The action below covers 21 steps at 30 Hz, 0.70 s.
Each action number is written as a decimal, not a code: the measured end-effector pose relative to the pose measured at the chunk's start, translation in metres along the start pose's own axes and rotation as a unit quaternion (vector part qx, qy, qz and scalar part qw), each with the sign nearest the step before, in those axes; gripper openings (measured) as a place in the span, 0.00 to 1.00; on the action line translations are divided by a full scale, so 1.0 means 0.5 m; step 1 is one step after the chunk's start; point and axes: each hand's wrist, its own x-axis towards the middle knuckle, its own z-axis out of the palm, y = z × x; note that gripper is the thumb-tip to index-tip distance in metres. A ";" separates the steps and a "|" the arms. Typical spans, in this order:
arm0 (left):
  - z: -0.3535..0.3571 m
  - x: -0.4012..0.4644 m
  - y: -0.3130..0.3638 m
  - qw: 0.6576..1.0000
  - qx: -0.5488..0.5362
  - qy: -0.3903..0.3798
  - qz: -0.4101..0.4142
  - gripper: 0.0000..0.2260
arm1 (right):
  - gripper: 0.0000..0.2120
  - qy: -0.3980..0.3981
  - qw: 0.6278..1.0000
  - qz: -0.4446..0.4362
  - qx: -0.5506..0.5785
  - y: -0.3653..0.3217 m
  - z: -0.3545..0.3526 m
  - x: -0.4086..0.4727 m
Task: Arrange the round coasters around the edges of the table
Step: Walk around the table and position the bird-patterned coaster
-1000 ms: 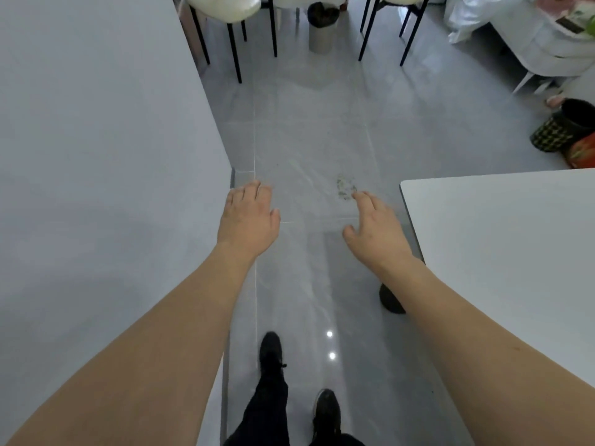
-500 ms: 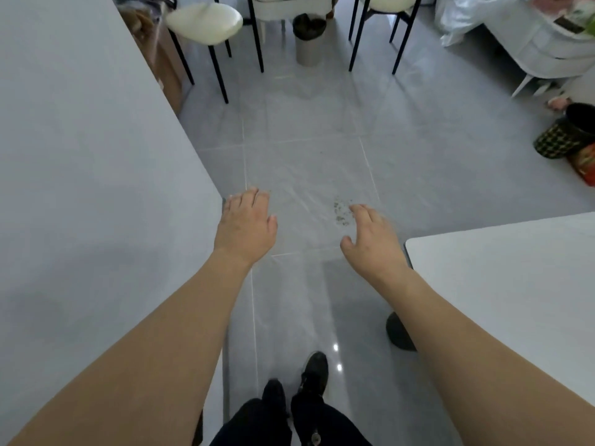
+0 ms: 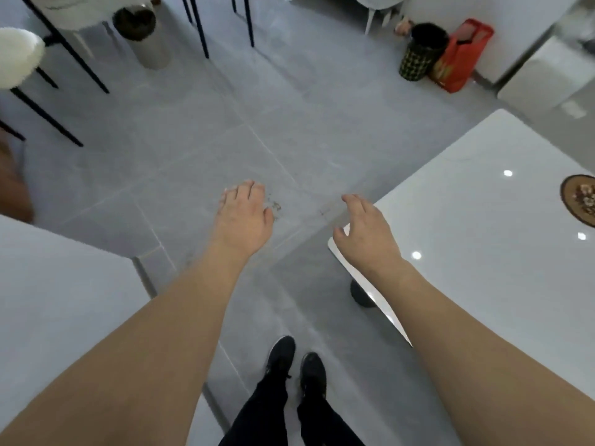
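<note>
A glossy white table [image 3: 476, 220] fills the right side of the view. One round coaster [image 3: 581, 199] with a brown floral pattern lies on it at the far right, cut off by the frame edge. My left hand [image 3: 243, 217] hangs over the grey floor, palm down, fingers spread and empty. My right hand [image 3: 368, 230] hovers above the table's near corner, fingers apart, holding nothing. The coaster lies well to the right of my right hand.
A white wall [image 3: 64, 300] stands at the lower left. Black-legged chairs [image 3: 19, 56] and a grey bin [image 3: 141, 33] stand at the far left. A patterned basket [image 3: 421, 51] and a red bag [image 3: 460, 56] sit by the far wall. My feet [image 3: 296, 365] are on the tiled floor.
The view has swung to the right, bringing more of the white table and a coaster into sight. My right hand now sits over the table's corner. Both hands stay empty.
</note>
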 end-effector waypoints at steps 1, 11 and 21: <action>0.002 0.022 0.031 1.000 0.002 -0.003 0.026 0.22 | 0.28 0.015 1.000 0.021 0.007 0.024 -0.012 -0.006; 0.053 0.052 0.460 0.956 -0.007 -0.053 0.288 0.22 | 0.27 0.139 0.955 0.253 0.066 0.304 -0.104 -0.209; 0.130 -0.075 0.748 0.882 0.060 -0.083 0.460 0.24 | 0.27 0.180 0.901 0.372 0.130 0.495 -0.104 -0.409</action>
